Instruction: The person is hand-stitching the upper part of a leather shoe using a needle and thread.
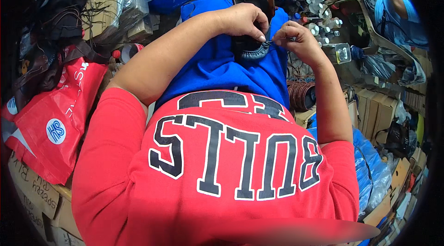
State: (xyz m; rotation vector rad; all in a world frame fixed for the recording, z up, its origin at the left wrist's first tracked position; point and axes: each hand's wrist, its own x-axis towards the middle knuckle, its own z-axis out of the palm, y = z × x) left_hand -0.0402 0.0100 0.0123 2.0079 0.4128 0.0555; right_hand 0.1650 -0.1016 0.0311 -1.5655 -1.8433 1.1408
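Apparent step in hand: fine work on the gathered edge of a dark shoe point(255, 55), resting on blue cloth point(210, 72) over the lap — edge clamped by left hand point(243, 20), right hand point(298, 42) alongside, fingertips together, contents too small to tell. Likely needed next: steady edge, careful draw.

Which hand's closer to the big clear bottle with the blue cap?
Right. The right hand is left of the bottle, not touching; the left hand is farther left, at the shoe.
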